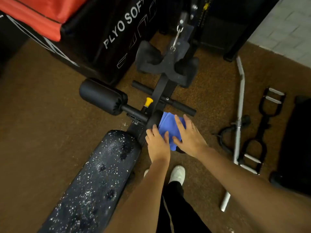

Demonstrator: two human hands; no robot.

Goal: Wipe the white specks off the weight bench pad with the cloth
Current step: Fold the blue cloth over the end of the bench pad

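The black weight bench pad (94, 175) runs from the lower left up toward the middle, scattered with white specks and a few dark wet patches. A blue cloth (168, 126) lies draped over the right foam roller just beyond the pad's far end. My left hand (157, 143) rests on the cloth's left edge with straight fingers. My right hand (188, 135) lies flat on the cloth's right side, fingers spread. Most of the roller is hidden under the cloth and hands.
The left foam roller (102, 96) and a yellow adjustment knob (149, 101) sit beyond the pad. A black plyo box (107, 36) stands at the back. A curl bar (239, 125) and cable handles (262, 132) lie on the brown floor at right. My white shoe (177, 174) is below.
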